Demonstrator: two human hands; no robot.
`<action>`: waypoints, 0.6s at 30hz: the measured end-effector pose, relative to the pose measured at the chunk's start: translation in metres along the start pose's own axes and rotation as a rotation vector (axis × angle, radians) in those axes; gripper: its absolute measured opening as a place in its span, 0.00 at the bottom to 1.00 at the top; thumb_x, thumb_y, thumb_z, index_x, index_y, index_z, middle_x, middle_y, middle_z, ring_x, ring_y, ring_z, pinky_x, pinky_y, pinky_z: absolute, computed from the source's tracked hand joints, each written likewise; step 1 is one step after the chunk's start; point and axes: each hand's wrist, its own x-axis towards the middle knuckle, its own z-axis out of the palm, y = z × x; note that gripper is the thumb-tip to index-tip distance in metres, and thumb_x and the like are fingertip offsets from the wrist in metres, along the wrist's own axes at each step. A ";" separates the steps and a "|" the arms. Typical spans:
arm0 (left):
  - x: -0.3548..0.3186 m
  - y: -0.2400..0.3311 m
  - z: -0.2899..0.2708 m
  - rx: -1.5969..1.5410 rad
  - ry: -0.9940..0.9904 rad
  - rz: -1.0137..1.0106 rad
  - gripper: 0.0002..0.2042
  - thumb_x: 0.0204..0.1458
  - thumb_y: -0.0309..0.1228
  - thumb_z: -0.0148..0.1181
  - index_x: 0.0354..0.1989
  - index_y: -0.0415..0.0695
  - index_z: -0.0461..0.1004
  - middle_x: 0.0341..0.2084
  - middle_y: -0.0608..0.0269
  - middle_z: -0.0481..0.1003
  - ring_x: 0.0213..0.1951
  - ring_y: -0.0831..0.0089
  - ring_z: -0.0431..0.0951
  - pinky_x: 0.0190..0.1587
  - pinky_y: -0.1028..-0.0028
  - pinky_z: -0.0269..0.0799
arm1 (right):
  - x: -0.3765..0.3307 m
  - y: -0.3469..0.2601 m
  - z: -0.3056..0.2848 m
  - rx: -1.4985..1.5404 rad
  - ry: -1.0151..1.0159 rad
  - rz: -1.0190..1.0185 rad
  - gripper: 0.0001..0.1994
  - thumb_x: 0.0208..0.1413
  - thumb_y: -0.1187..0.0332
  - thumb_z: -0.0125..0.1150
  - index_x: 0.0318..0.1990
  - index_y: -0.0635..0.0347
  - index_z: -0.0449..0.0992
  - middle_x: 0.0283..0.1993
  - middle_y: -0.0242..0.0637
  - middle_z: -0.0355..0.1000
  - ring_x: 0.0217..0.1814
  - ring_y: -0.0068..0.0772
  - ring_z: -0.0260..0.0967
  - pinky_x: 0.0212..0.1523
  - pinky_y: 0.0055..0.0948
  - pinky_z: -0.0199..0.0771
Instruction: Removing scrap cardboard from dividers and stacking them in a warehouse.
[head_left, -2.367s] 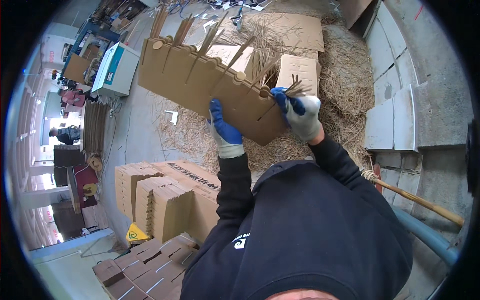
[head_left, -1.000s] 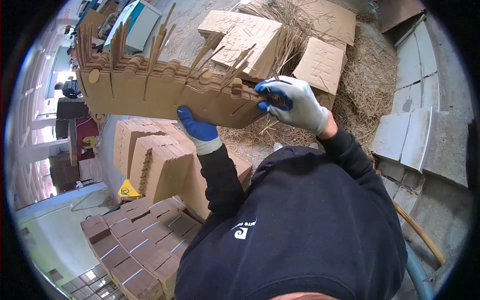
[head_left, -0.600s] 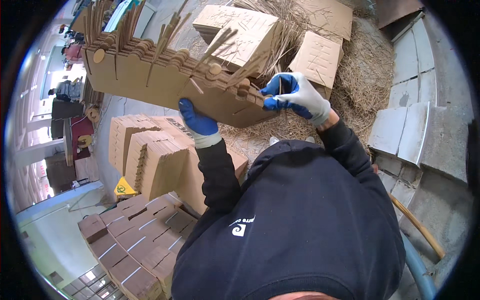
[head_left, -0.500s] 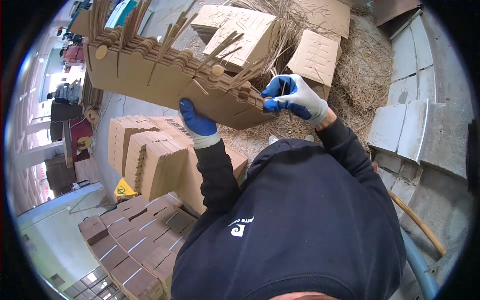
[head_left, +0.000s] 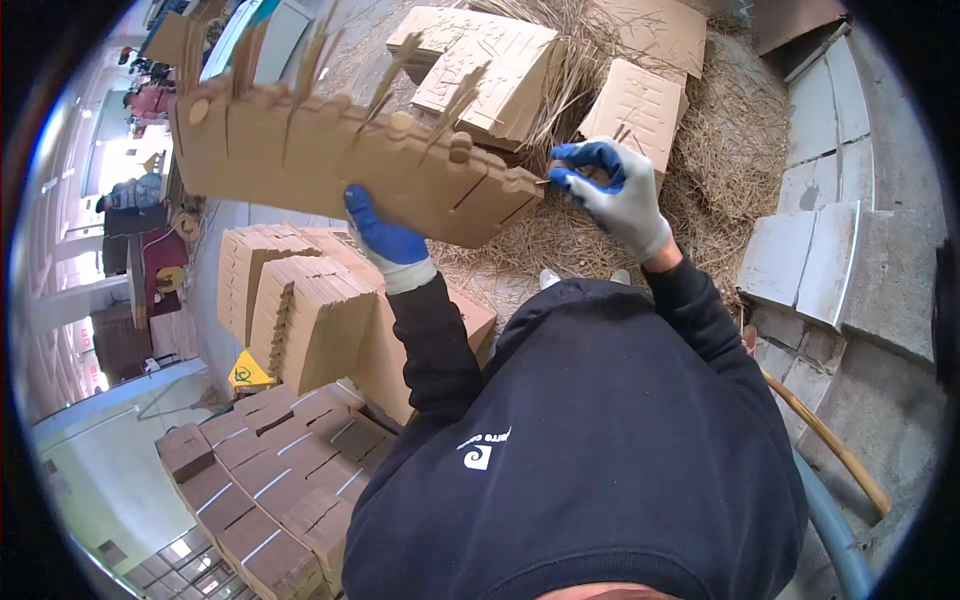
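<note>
A thick stack of slotted die-cut cardboard sheets slants across the upper left. My left hand, in a blue-and-white glove, grips its near edge; the fingers beneath are hidden. From the stack's far edge stick bundles of thin cardboard strips, and round cardboard discs sit between them. My right hand, gloved alike, is just off the stack's right end. Its thumb and fingers curl together around small cardboard scraps, whose ends poke out above the fingers.
Cut cardboard stacks lie ahead, with another to their right. Strip scraps cover the floor there. To my left stand more cardboard stacks and strapped brown bundles. White panels and a wooden handle are at the right.
My right hand has moved right, away from the stack's end, with scraps in its fingers. The stack has shifted slightly left and tilted, showing more of its flat face.
</note>
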 end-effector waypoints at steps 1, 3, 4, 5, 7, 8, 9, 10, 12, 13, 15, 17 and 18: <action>-0.002 0.003 -0.003 -0.098 -0.057 -0.022 0.25 0.61 0.48 0.53 0.59 0.42 0.68 0.55 0.58 0.71 0.54 0.62 0.72 0.58 0.58 0.68 | -0.002 0.004 -0.005 0.078 -0.003 0.082 0.14 0.51 0.69 0.71 0.42 0.67 0.78 0.37 0.38 0.80 0.38 0.24 0.78 0.39 0.24 0.79; 0.001 0.006 -0.009 -0.245 -0.138 -0.058 0.26 0.60 0.51 0.54 0.60 0.45 0.67 0.55 0.59 0.71 0.56 0.62 0.70 0.60 0.58 0.66 | -0.003 0.012 -0.006 0.182 -0.012 0.121 0.22 0.51 0.67 0.72 0.51 0.68 0.74 0.45 0.40 0.78 0.45 0.26 0.76 0.47 0.25 0.78; -0.001 0.007 -0.006 -0.210 -0.096 -0.025 0.26 0.60 0.51 0.54 0.60 0.45 0.67 0.56 0.59 0.71 0.55 0.63 0.71 0.60 0.59 0.66 | -0.005 0.017 -0.006 0.203 -0.022 0.089 0.27 0.51 0.66 0.72 0.56 0.68 0.71 0.48 0.41 0.77 0.49 0.27 0.75 0.50 0.27 0.76; -0.002 0.009 0.000 -0.174 -0.054 0.008 0.26 0.60 0.51 0.54 0.60 0.46 0.67 0.56 0.59 0.71 0.55 0.63 0.71 0.60 0.59 0.66 | -0.007 0.020 -0.006 0.224 -0.032 0.056 0.31 0.50 0.65 0.73 0.60 0.68 0.68 0.52 0.42 0.75 0.53 0.28 0.73 0.53 0.28 0.75; -0.003 0.008 0.005 -0.120 -0.025 0.064 0.27 0.60 0.51 0.54 0.61 0.46 0.67 0.56 0.59 0.70 0.56 0.63 0.71 0.61 0.59 0.66 | -0.012 0.025 -0.008 0.325 -0.129 0.095 0.38 0.50 0.62 0.73 0.65 0.67 0.61 0.57 0.42 0.71 0.58 0.30 0.69 0.58 0.31 0.72; -0.002 0.006 0.005 -0.103 -0.038 0.085 0.27 0.60 0.51 0.54 0.61 0.46 0.67 0.57 0.58 0.70 0.56 0.63 0.71 0.61 0.59 0.66 | -0.013 0.026 -0.009 0.378 -0.178 0.111 0.41 0.49 0.60 0.74 0.67 0.66 0.58 0.59 0.43 0.70 0.61 0.31 0.68 0.60 0.33 0.70; -0.002 0.006 0.005 -0.085 -0.053 0.107 0.28 0.60 0.52 0.54 0.61 0.46 0.66 0.57 0.58 0.70 0.56 0.62 0.71 0.61 0.59 0.66 | -0.015 0.026 -0.010 0.417 -0.266 0.198 0.42 0.49 0.58 0.74 0.67 0.67 0.57 0.60 0.44 0.69 0.61 0.33 0.67 0.62 0.35 0.69; -0.002 0.005 0.004 -0.142 -0.069 0.081 0.28 0.60 0.52 0.54 0.61 0.45 0.66 0.57 0.59 0.70 0.56 0.63 0.71 0.61 0.59 0.66 | -0.014 0.023 -0.007 0.413 -0.322 0.172 0.42 0.48 0.58 0.74 0.67 0.66 0.59 0.62 0.44 0.67 0.62 0.36 0.67 0.62 0.36 0.68; -0.002 0.002 0.001 -0.256 -0.101 0.029 0.28 0.59 0.52 0.55 0.62 0.45 0.66 0.57 0.59 0.70 0.56 0.63 0.71 0.61 0.59 0.67 | -0.011 0.012 -0.005 0.232 -0.362 0.009 0.36 0.48 0.61 0.74 0.64 0.64 0.65 0.62 0.44 0.68 0.62 0.38 0.67 0.63 0.36 0.68; -0.003 0.002 0.000 -0.246 -0.094 0.031 0.29 0.59 0.52 0.55 0.62 0.45 0.66 0.57 0.59 0.70 0.56 0.63 0.71 0.61 0.58 0.66 | -0.008 0.002 -0.004 0.162 -0.371 -0.081 0.33 0.49 0.62 0.73 0.61 0.64 0.68 0.60 0.45 0.70 0.61 0.38 0.69 0.61 0.36 0.69; -0.005 0.001 -0.001 -0.228 -0.079 0.039 0.29 0.59 0.52 0.55 0.62 0.45 0.66 0.57 0.59 0.70 0.57 0.62 0.71 0.62 0.57 0.66 | -0.003 -0.015 -0.002 0.022 -0.389 -0.264 0.25 0.50 0.65 0.71 0.56 0.63 0.74 0.58 0.45 0.72 0.59 0.37 0.71 0.59 0.34 0.72; -0.006 0.001 -0.002 -0.229 -0.074 0.021 0.29 0.59 0.52 0.55 0.62 0.45 0.65 0.57 0.59 0.70 0.56 0.62 0.71 0.62 0.57 0.66 | -0.006 -0.014 0.001 0.057 -0.322 -0.207 0.19 0.50 0.68 0.70 0.50 0.64 0.78 0.54 0.46 0.75 0.55 0.37 0.74 0.56 0.33 0.74; -0.007 0.001 -0.002 -0.229 -0.070 0.013 0.29 0.59 0.52 0.55 0.63 0.45 0.65 0.57 0.59 0.70 0.56 0.62 0.71 0.62 0.57 0.66 | -0.007 -0.014 0.003 0.076 -0.290 -0.178 0.16 0.50 0.70 0.70 0.47 0.65 0.79 0.53 0.46 0.76 0.53 0.37 0.75 0.55 0.32 0.75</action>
